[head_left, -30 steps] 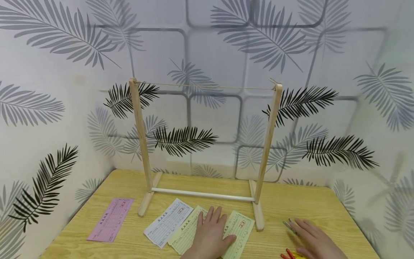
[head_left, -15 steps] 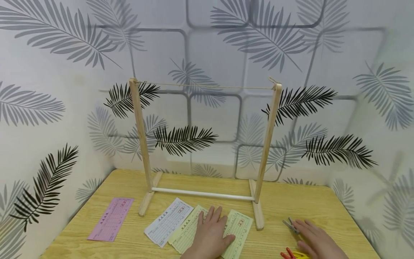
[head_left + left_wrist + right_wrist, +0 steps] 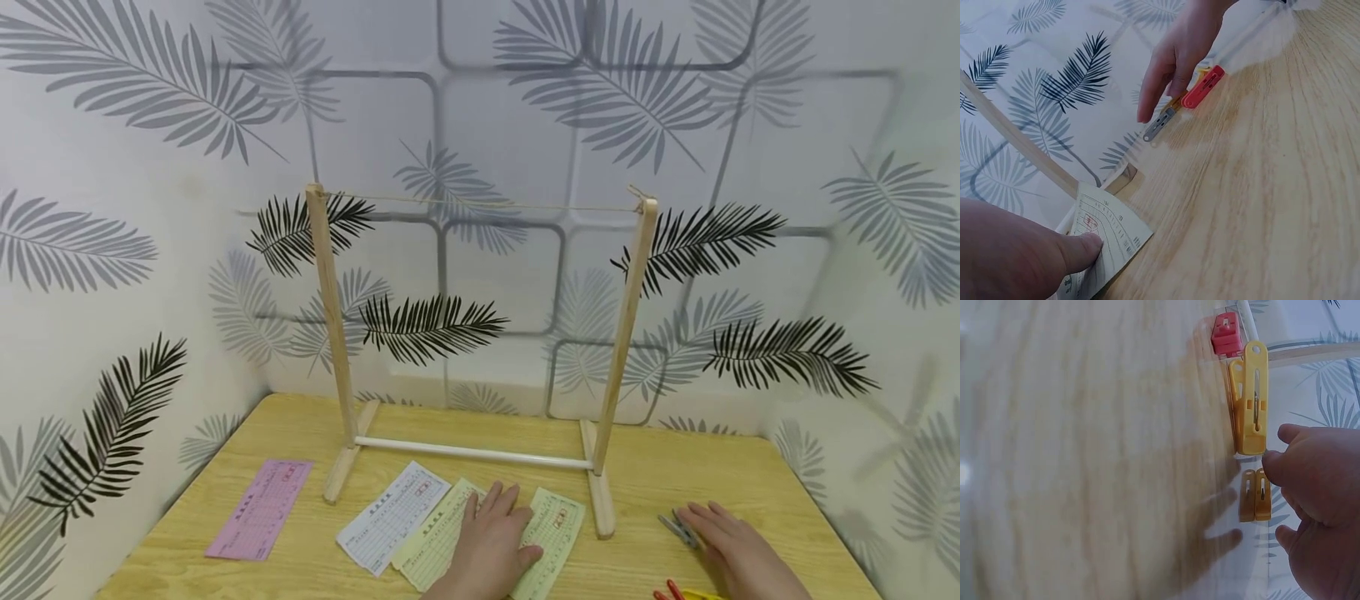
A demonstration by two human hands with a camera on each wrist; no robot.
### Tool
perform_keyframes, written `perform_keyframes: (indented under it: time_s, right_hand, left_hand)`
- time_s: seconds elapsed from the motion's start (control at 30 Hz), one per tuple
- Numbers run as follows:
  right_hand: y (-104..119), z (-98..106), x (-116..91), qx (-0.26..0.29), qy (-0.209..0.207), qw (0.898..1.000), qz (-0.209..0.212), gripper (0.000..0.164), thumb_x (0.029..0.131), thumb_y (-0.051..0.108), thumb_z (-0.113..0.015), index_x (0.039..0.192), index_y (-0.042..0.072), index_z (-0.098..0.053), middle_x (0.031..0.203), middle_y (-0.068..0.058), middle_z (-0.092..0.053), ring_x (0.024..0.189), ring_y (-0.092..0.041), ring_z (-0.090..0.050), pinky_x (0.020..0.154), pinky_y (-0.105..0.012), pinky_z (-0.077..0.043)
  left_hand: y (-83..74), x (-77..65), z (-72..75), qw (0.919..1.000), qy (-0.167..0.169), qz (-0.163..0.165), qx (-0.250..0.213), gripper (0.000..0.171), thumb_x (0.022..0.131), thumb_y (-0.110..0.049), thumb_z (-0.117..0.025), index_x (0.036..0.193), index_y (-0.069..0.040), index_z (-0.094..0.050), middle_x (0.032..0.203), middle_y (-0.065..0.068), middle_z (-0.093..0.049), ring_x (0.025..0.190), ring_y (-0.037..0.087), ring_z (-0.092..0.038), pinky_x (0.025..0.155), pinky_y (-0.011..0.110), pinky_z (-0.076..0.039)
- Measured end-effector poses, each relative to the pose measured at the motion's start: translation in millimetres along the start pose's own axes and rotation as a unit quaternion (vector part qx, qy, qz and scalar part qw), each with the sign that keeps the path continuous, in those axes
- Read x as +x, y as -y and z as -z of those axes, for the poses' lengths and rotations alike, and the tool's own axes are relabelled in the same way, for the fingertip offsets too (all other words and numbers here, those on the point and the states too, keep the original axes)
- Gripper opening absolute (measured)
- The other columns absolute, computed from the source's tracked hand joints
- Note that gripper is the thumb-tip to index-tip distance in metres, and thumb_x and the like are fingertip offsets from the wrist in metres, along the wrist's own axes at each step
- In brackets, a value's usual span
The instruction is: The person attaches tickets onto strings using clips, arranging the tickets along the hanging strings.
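My left hand (image 3: 491, 542) rests with fingers spread over pale yellow-green receipt slips (image 3: 555, 533), one of which lifts in a curve under the thumb in the left wrist view. Left of it lie a white slip (image 3: 393, 517) and a pink slip (image 3: 261, 508). On the right side my right hand (image 3: 738, 550) hovers low with loosely extended fingers, nearest to a grey clothespin (image 3: 679, 530). Red (image 3: 1204, 86) and yellow clothespins (image 3: 1255, 400) are by that hand, along with a smaller orange-yellow one (image 3: 1255, 495). Nothing is seen in its grasp.
Behind the slips stands a wooden frame (image 3: 630, 333) with a string (image 3: 480, 202) tied between its posts and a white crossbar (image 3: 472, 452) low down. Its right foot (image 3: 602, 504) lies between my hands. Leaf-patterned walls enclose the wooden table (image 3: 697, 467).
My right hand has shifted slightly to the right, and more of the grey clothespin shows beside its fingertips. The left hand stays on the slips. The head view has tilted a little.
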State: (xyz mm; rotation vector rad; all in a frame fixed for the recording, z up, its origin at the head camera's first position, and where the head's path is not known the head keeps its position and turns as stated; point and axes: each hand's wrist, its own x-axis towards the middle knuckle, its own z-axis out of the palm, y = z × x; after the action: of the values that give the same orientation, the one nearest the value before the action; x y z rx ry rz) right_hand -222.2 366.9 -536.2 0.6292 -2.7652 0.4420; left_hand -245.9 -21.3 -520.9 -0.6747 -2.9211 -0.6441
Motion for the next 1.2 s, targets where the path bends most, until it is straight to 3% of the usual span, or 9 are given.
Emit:
perform_keyframes:
  time_s: [0.13, 0.3, 0.43, 0.63, 0.87, 1.2]
  right_hand:
    - [-3.2, -2.3, 2.9, -0.008, -0.004, 1.0, 0.017, 0.053, 0.091, -0.006, -0.083, 0.142, 0.005, -0.072, 0.138, -0.019, -0.073, 0.128, -0.051, -0.065, 0.096, -0.068, -0.056]
    - [-8.4, -5.2, 6.8, -0.014, 0.002, 0.999, 0.05, 0.054, 0.088, -0.01, -0.083, 0.138, 0.006, -0.074, 0.136, -0.019, -0.073, 0.126, -0.053, -0.065, 0.094, -0.068, -0.057]
    - [-11.4, -4.9, 8.9, -0.011, 0.01, 0.998, 0.062, 0.053, 0.087, -0.011, -0.083, 0.137, 0.006, -0.075, 0.137, -0.021, -0.072, 0.125, -0.056, -0.064, 0.093, -0.069, -0.056]
    - [-12.6, 0.1, 12.6, 0.02, 0.037, 0.998, 0.038, 0.052, 0.091, -0.009, -0.081, 0.14, 0.004, -0.071, 0.142, -0.025, -0.068, 0.13, -0.06, -0.059, 0.097, -0.073, -0.053]
    - [-11.5, 9.9, 16.4, 0.029, 0.073, 0.997, 0.008, 0.045, 0.095, 0.003, -0.083, 0.139, 0.0, -0.072, 0.139, -0.024, -0.07, 0.133, -0.062, -0.055, 0.098, -0.072, -0.052]
    - [-22.3, 18.6, 16.8, 0.043, 0.116, 0.992, -0.039, 0.053, 0.095, 0.035, -0.087, 0.134, 0.002, -0.075, 0.132, -0.019, -0.073, 0.131, -0.058, -0.058, 0.101, -0.073, -0.051]
  left_hand:
    - [2.6, -0.3, -2.8, 0.9998, -0.012, -0.016, -0.005, 0.045, 0.096, -0.036, -0.087, 0.132, -0.011, -0.078, 0.153, 0.015, -0.062, 0.148, 0.039, -0.05, 0.122, 0.069, -0.034]
    - [4.5, -2.0, -4.9, 0.9976, -0.039, -0.053, 0.022, 0.038, 0.096, -0.036, -0.088, 0.128, -0.017, -0.079, 0.123, 0.0, -0.068, 0.115, 0.019, -0.055, 0.114, 0.051, -0.043]
    - [3.3, -2.2, -4.4, 0.9976, -0.04, -0.053, 0.023, 0.041, 0.095, -0.035, -0.089, 0.132, -0.022, -0.077, 0.107, -0.008, -0.069, 0.1, 0.012, -0.055, 0.108, 0.052, -0.045]
    - [2.0, 1.6, -5.4, 0.9988, -0.036, -0.029, 0.018, 0.055, 0.093, -0.029, -0.091, 0.143, -0.021, -0.071, 0.112, -0.007, -0.078, 0.101, 0.013, -0.065, 0.106, 0.055, -0.046]
    - [3.9, 4.7, -7.3, 0.9987, -0.05, 0.0, -0.008, 0.06, 0.092, -0.024, -0.091, 0.147, -0.019, -0.069, 0.104, -0.006, -0.082, 0.097, 0.018, -0.072, 0.108, 0.056, -0.046]
    - [4.0, 5.6, -2.8, 0.9938, -0.108, 0.003, -0.028, 0.036, 0.095, -0.02, -0.088, 0.129, -0.02, -0.079, 0.098, -0.009, -0.082, 0.087, 0.012, -0.071, 0.104, 0.053, -0.047]
